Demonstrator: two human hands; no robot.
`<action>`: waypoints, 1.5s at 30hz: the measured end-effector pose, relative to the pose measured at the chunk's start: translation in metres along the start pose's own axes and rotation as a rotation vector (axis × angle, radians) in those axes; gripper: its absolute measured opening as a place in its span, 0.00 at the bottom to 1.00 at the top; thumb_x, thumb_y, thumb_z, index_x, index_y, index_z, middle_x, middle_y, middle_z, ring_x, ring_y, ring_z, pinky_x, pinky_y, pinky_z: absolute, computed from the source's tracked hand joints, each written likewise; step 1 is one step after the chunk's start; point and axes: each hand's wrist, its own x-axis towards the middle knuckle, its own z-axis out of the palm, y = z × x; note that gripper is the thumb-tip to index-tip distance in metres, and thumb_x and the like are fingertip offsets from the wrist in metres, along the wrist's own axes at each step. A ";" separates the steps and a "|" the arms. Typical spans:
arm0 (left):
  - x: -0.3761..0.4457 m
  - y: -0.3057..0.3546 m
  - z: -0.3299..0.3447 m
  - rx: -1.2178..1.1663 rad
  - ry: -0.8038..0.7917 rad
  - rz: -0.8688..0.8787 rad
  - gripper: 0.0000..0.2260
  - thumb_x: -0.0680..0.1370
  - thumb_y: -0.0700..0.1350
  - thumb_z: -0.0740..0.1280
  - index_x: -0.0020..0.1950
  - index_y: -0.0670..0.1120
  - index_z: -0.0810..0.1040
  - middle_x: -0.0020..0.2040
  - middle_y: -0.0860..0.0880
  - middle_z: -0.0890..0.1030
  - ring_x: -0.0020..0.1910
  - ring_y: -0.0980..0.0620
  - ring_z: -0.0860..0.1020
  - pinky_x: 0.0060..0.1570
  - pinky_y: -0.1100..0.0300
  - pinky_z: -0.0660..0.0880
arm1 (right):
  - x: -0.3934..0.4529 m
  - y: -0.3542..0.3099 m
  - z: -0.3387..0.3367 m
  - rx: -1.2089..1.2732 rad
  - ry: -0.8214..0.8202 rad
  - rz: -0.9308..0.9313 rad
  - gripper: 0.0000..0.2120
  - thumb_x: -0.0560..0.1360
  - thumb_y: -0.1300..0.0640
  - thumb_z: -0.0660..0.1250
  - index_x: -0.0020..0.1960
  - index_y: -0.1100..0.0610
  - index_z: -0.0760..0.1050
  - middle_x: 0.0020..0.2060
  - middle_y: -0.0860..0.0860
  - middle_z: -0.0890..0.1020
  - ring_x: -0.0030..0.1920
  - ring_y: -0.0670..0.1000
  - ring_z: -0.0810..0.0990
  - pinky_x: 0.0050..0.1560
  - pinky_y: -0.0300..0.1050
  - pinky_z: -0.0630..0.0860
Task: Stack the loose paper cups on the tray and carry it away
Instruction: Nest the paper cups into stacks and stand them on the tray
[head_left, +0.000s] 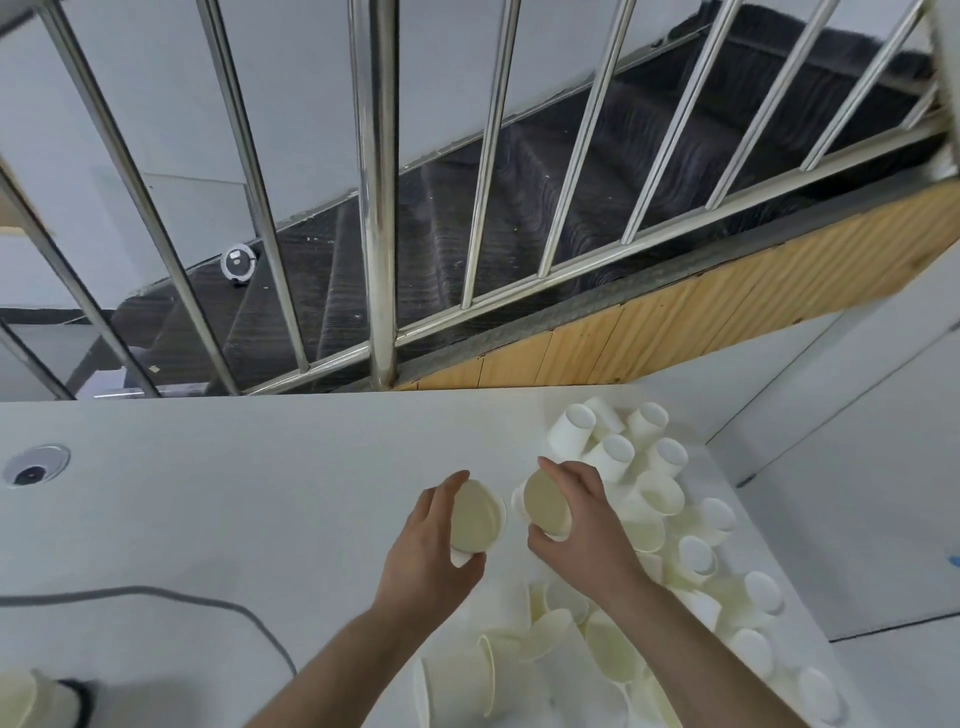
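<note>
Two paper cups are up in your hands, mouths tilted toward you. Your left hand (434, 540) curls round the left cup (477, 517), and your right hand (582, 512) grips the right cup (545, 503), the two rims nearly touching above the white table (234, 493). No tray shows itself clearly; the heap of loose cups (649, 561) at your right hides whatever lies under it, and your forearms cover part of it. Some cups there sit bottom-up, others lie on their sides, seemingly empty. At the lower left corner another cup (21, 696) is cut off and blurred. A grey cable (208, 605) curves across the table, and beyond its far edge stand steel railings (376, 208).
</note>
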 end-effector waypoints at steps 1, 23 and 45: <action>-0.010 0.002 -0.005 -0.005 0.006 0.007 0.35 0.70 0.45 0.72 0.73 0.56 0.59 0.65 0.57 0.69 0.59 0.54 0.72 0.50 0.62 0.74 | -0.011 -0.007 -0.001 -0.004 0.010 -0.014 0.35 0.71 0.55 0.71 0.75 0.46 0.61 0.62 0.39 0.61 0.61 0.41 0.69 0.59 0.32 0.66; -0.266 -0.034 -0.142 0.036 0.202 0.020 0.34 0.70 0.44 0.73 0.71 0.56 0.60 0.61 0.59 0.69 0.53 0.69 0.65 0.48 0.82 0.62 | -0.225 -0.162 0.085 0.019 -0.069 -0.228 0.35 0.71 0.54 0.68 0.75 0.46 0.60 0.66 0.39 0.60 0.64 0.42 0.68 0.56 0.33 0.70; -0.307 -0.236 -0.356 0.059 0.247 -0.128 0.36 0.69 0.45 0.74 0.72 0.53 0.61 0.62 0.55 0.68 0.51 0.62 0.69 0.42 0.72 0.67 | -0.222 -0.369 0.285 0.016 -0.212 -0.241 0.35 0.71 0.53 0.66 0.76 0.44 0.59 0.69 0.39 0.58 0.67 0.43 0.67 0.60 0.39 0.71</action>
